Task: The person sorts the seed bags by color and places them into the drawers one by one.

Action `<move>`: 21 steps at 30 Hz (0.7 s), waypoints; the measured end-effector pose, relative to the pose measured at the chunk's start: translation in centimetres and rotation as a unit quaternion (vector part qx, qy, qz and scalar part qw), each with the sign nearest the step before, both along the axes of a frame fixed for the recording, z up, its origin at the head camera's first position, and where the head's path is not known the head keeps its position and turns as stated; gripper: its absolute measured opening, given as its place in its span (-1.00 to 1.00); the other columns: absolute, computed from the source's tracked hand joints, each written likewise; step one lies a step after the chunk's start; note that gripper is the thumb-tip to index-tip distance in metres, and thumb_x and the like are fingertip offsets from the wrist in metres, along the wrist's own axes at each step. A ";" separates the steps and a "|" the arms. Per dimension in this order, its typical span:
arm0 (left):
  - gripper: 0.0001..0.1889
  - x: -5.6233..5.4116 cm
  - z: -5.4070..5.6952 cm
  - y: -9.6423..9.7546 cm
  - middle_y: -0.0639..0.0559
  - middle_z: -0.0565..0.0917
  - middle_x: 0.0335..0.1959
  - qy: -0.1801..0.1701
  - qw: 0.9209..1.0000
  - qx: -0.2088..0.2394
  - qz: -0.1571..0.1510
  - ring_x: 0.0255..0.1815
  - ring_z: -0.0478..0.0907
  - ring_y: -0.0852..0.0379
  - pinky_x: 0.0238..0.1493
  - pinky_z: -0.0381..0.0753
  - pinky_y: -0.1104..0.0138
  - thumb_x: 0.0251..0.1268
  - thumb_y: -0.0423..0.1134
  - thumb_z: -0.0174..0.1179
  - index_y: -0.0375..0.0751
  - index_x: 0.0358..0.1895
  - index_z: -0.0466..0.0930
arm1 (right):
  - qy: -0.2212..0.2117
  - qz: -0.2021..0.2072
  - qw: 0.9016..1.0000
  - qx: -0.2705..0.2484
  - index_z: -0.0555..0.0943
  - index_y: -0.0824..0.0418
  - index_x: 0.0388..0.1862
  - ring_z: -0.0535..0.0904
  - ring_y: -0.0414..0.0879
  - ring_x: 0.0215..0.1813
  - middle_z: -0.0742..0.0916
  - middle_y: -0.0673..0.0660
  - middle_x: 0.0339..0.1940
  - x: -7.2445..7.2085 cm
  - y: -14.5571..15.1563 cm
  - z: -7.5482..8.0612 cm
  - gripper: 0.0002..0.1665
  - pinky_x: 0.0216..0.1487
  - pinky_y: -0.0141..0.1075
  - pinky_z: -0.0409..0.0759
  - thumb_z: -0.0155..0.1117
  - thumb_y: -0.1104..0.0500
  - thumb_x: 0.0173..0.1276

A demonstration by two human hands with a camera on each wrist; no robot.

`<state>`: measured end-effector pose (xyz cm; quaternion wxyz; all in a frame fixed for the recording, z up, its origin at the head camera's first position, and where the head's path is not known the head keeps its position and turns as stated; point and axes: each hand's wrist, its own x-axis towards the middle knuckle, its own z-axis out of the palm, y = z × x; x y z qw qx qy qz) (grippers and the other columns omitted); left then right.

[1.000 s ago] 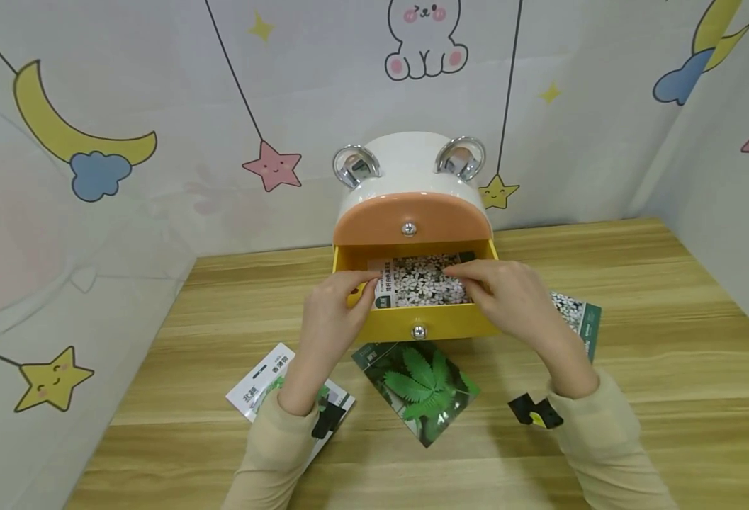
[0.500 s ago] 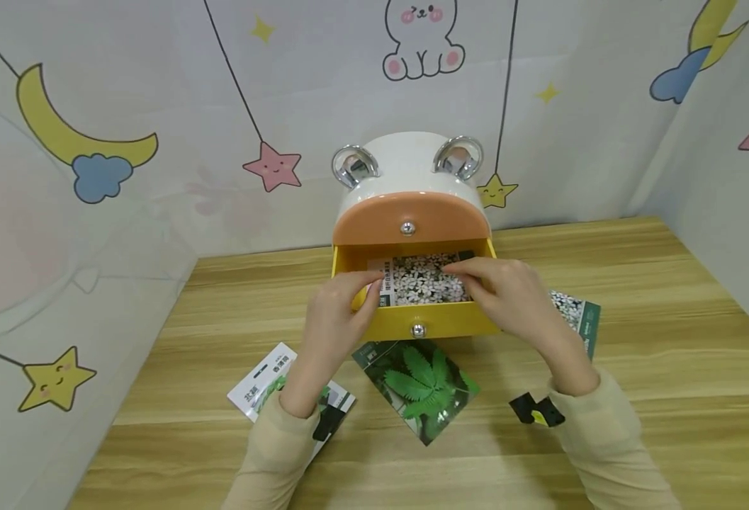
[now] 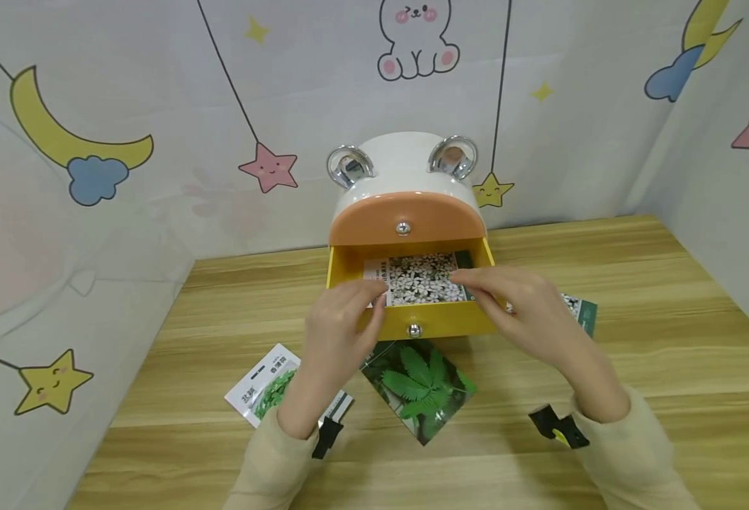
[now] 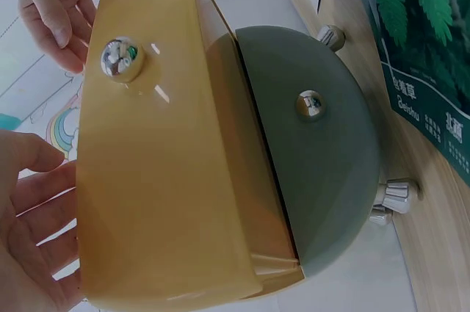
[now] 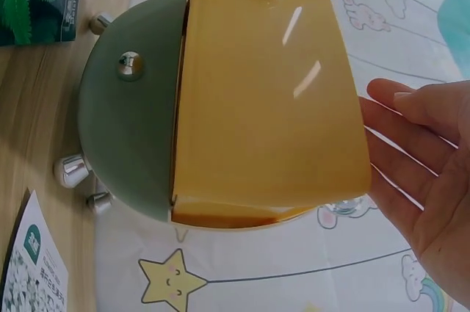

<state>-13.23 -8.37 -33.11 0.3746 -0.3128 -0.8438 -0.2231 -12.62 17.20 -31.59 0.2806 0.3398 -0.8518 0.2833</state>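
Observation:
A seed packet (image 3: 421, 280) with white flowers lies flat in the pulled-out yellow drawer (image 3: 441, 320) of a white cabinet (image 3: 406, 159) with chrome ears. Over the drawer's left front corner is my left hand (image 3: 345, 319), fingers loosely bent, fingertips by the packet's left end. My right hand (image 3: 521, 301) hovers at the right front corner, its fingertips overlapping the packet's right end in the head view. Both wrist views show relaxed fingers beside the yellow drawer front, with nothing held by the left hand (image 4: 37, 231) or the right hand (image 5: 426, 165).
Around the cabinet on the wooden table (image 3: 667, 340) lie a green-leaf packet (image 3: 421, 389) in front, a white packet (image 3: 266, 386) at left and another flower packet (image 3: 584, 315) at right. An orange drawer (image 3: 406, 212) above and a green drawer (image 4: 316, 150) below are closed.
The right hand has drawn back to the right and slightly toward me, and the left hand slightly lower. The packet's right end now shows more. The drawer stays out.

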 end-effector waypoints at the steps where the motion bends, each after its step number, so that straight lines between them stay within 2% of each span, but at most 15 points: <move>1: -0.83 0.1 0.0 0.1 -0.02 0.78 -0.22 0.005 1.000 -0.001 -0.002 -0.16 0.71 0.05 -0.09 0.69 0.25 0.27 -0.30 0.18 -0.22 -0.19 0.73 | 0.004 0.002 1.000 0.001 0.71 0.14 -0.02 0.73 -0.08 -0.14 0.79 0.05 -0.10 0.2 0.1 0.1 -0.61 -0.23 -0.24 0.69 0.29 0.43 0.20; 5: -0.83 0.5 0.0 0.3 -0.03 0.78 -0.22 0.025 1.000 -0.006 -0.010 -0.17 0.72 0.04 -0.10 0.69 0.25 0.26 -0.31 0.18 -0.21 -0.19 0.73 | 0.011 0.002 1.000 0.006 0.70 0.13 -0.02 0.72 -0.04 -0.05 0.79 0.05 -0.07 0.9 0.3 0.3 -0.60 -0.10 -0.19 0.68 0.30 0.42 0.18; 12: -0.82 1.3 0.0 0.9 -0.03 0.78 -0.20 0.049 0.998 -0.008 -0.029 -0.15 0.71 0.03 -0.14 0.68 0.25 0.26 -0.28 0.18 -0.22 -0.18 0.73 | 0.032 0.007 0.999 0.006 0.70 0.15 -0.03 0.71 0.00 -0.03 0.79 0.07 -0.07 2.0 0.7 0.2 -0.60 0.00 -0.23 0.62 0.29 0.43 0.16; 17: -0.82 1.9 -0.1 1.3 -0.02 0.77 -0.18 0.056 0.998 -0.014 -0.037 -0.12 0.70 0.04 -0.11 0.66 0.25 0.28 -0.26 0.17 -0.21 -0.19 0.73 | 0.056 0.014 0.998 0.005 0.70 0.16 -0.01 0.71 0.00 -0.04 0.78 0.08 -0.07 2.6 0.8 0.2 -0.73 0.02 -0.24 0.60 0.15 0.27 0.39; 21: -0.83 2.4 -0.1 1.6 -0.03 0.77 -0.16 0.058 0.997 -0.023 -0.042 -0.08 0.70 0.05 -0.05 0.65 0.25 0.24 -0.28 0.20 -0.20 -0.17 0.73 | 0.067 0.010 0.998 0.007 0.70 0.15 0.00 0.72 0.00 -0.06 0.78 0.07 -0.06 3.1 1.0 0.1 -0.62 0.05 -0.33 0.59 -0.05 0.06 0.54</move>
